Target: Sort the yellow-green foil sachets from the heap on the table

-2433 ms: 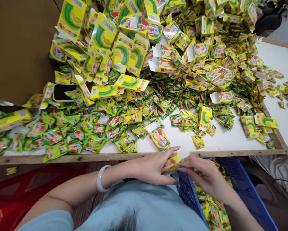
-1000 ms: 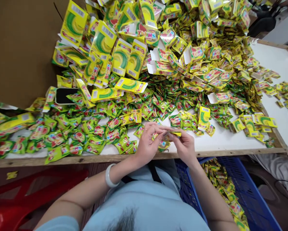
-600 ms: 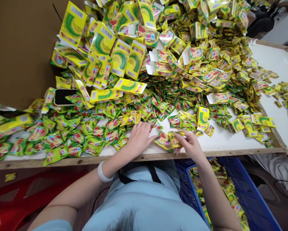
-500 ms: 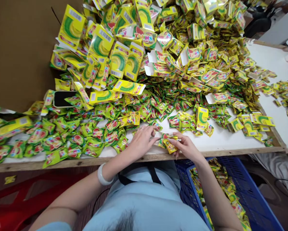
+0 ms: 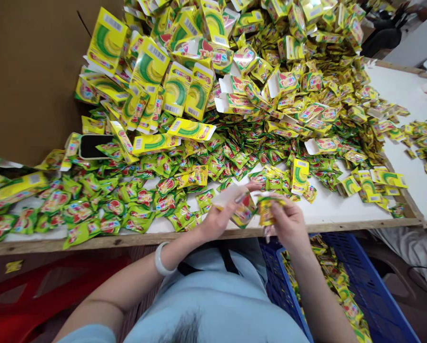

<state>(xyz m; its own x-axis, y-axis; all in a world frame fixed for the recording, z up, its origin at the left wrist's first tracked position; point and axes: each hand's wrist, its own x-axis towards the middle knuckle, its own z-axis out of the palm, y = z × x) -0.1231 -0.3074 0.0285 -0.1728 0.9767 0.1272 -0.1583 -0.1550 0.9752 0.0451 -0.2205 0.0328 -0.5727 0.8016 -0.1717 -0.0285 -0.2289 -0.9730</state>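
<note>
At the table's near edge, the left hand (image 5: 218,220) pinches an open carton (image 5: 236,206) by its sides, white flap up. Right beside it, at three o'clock, the right hand (image 5: 288,224) closes around a small bunch of sachets (image 5: 266,209). Both look featherlight; the carton would crush if squeezed hard, and the foil looks slippery, so best gripped by the crimped ends. At five o'clock, a blue crate (image 5: 363,281).

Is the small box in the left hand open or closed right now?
Open. The box in the left hand shows its white end flap lifted, not tucked in.
</note>
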